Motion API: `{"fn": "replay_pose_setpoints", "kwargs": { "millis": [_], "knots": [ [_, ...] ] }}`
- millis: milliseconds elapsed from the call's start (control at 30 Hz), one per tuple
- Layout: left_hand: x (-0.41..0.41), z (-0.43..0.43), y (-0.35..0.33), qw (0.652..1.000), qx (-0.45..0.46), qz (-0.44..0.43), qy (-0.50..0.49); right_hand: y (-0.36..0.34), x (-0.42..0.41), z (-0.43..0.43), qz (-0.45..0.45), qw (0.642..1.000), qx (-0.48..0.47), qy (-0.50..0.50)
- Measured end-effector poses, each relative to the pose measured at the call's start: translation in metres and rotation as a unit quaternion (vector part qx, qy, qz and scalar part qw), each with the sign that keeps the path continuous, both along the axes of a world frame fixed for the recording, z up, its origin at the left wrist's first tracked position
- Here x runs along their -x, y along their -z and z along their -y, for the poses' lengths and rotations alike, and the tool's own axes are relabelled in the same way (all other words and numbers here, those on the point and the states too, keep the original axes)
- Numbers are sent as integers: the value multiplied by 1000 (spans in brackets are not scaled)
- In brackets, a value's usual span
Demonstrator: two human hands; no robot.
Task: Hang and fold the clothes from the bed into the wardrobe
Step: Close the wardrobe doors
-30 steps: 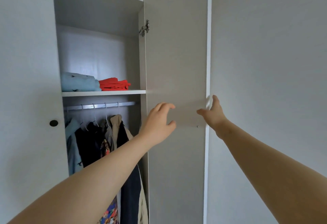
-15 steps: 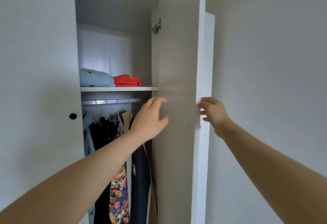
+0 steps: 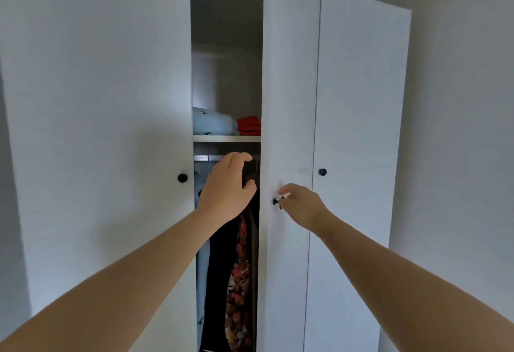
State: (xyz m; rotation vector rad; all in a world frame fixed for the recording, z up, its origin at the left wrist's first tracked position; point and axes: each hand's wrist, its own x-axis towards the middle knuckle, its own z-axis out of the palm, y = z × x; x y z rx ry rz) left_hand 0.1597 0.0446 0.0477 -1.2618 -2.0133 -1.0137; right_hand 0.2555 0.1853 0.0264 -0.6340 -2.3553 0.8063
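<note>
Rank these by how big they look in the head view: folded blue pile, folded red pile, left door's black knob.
1. folded blue pile
2. folded red pile, though the half-shut door hides part of it, so its full extent is unsure
3. left door's black knob, clearly smallest

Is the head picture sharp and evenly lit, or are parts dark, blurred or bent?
Head view: soft daylight, no glare; the wardrobe interior is shadowed, hanging clothes hard to read; the right hand at the knob is slightly blurred; wide-angle distortion tilts the door edges.
</note>
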Motion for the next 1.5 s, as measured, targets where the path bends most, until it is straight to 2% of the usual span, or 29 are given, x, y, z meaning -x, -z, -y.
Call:
{"fn": "replay_pose_setpoints", "kwargs": {
  "millis": [67,333,633,800,933,1033,1167,1500],
  "knots": [
    [14,11,2,1000,3,7,-15,7,22,7,14,1000,-5,-25],
    [86,48,15,997,22,20,-67,10,103,32,-37,997,-1,-65],
    [178,54,22,987,66,-21,-142,0,182,36,38,997,-45,-40],
    [227,44,25,953,176,-57,-239,-6,215,34,76,993,-93,-19],
    [255,38,34,929,220,-96,-281,-7,237,31,85,992,-89,-15],
    [269,34,39,927,217,-109,-286,-4,252,29,64,996,-57,-23],
    [284,30,42,924,208,-137,-290,4,270,30,6,999,32,-34],
    [293,26,49,923,193,-164,-289,6,294,27,17,1000,-1,-6]
  ]
}}
